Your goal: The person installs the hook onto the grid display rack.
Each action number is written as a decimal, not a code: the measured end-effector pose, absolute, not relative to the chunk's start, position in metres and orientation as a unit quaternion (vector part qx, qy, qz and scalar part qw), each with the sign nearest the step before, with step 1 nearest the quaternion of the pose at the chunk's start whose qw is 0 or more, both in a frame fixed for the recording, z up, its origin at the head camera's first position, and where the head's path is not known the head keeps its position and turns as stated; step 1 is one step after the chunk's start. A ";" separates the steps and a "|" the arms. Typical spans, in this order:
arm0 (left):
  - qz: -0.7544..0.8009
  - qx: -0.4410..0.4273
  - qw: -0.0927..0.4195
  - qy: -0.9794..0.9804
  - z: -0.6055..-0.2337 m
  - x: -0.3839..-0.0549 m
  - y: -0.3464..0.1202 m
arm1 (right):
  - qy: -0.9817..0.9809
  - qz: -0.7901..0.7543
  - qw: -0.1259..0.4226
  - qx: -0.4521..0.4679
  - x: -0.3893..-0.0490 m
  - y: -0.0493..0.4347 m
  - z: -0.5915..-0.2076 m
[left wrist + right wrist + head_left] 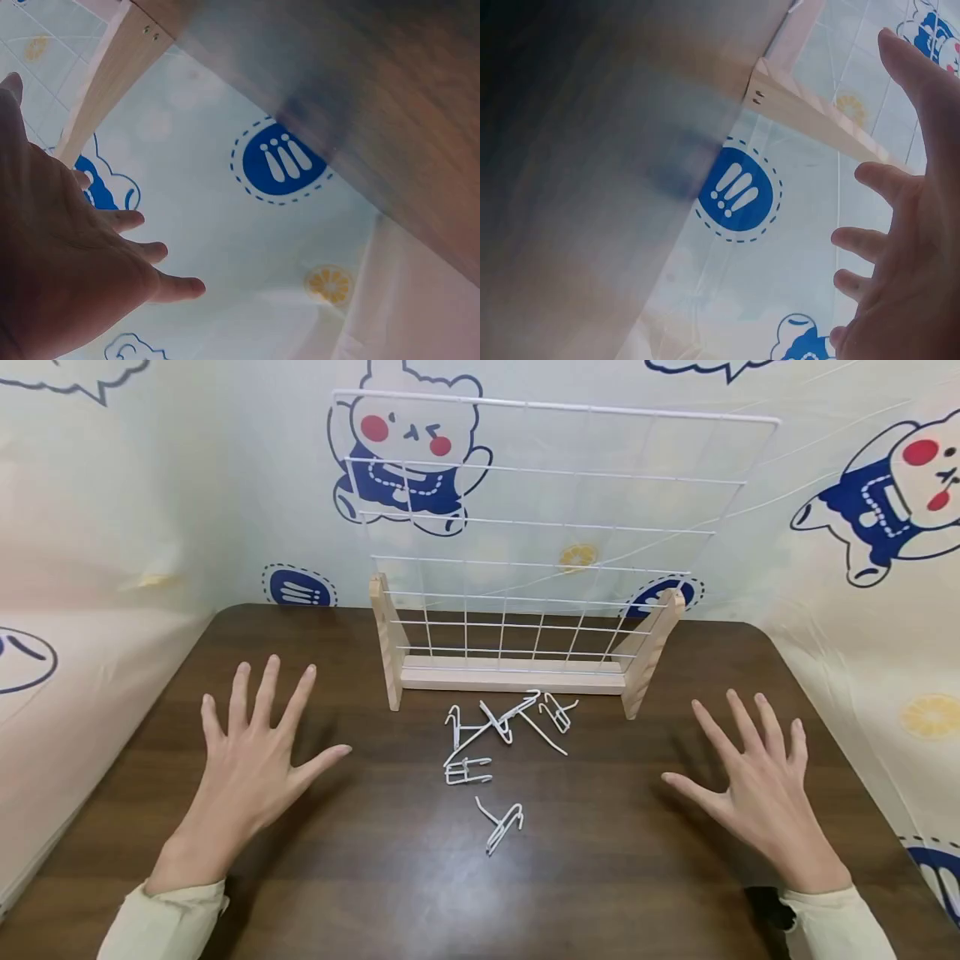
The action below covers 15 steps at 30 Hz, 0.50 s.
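Observation:
My left hand (251,768) is spread over the left side of the table, fingers straight, holding nothing. On the right side my right hand (761,789) is spread the same way, also with nothing in it. Between them lie several white wire hooks: a loose cluster (498,724), a hook at its right end (557,713), a double-pronged one (468,771) and a separate one (501,825) nearer me. Behind the hooks stands a white wire grid rack (525,564) in a wooden base (513,677). In both wrist views the fingers are extended and apart.
The brown wooden table (360,877) has rounded far corners. A pale printed curtain (247,485) with cartoon figures hangs behind it and along both sides. The rack's wooden side supports (651,652) rise near the table's far edge.

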<state>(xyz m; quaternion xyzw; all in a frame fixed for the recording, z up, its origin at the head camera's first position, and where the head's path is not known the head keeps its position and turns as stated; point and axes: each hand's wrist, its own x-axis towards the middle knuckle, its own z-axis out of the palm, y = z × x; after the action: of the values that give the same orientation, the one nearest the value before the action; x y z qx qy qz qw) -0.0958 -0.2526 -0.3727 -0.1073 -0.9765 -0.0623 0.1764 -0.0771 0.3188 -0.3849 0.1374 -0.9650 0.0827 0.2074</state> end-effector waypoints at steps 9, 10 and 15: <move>-0.075 -0.127 0.158 -0.976 -0.368 -0.103 -0.245 | -0.962 0.107 0.201 0.151 -0.080 0.309 -0.380; -0.081 -0.132 0.155 -0.976 -0.367 -0.105 -0.245 | -0.960 0.117 0.204 0.155 -0.079 0.307 -0.379; -0.125 -0.164 0.156 -0.966 -0.358 -0.114 -0.244 | -0.943 0.160 0.223 0.186 -0.081 0.295 -0.373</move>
<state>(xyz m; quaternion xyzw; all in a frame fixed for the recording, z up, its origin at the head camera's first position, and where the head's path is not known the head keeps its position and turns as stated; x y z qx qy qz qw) -0.1143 -0.2440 -0.3576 -0.1643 -0.9660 -0.1250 0.1559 -0.0811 0.2952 -0.3725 0.1859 -0.9435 0.1599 0.2231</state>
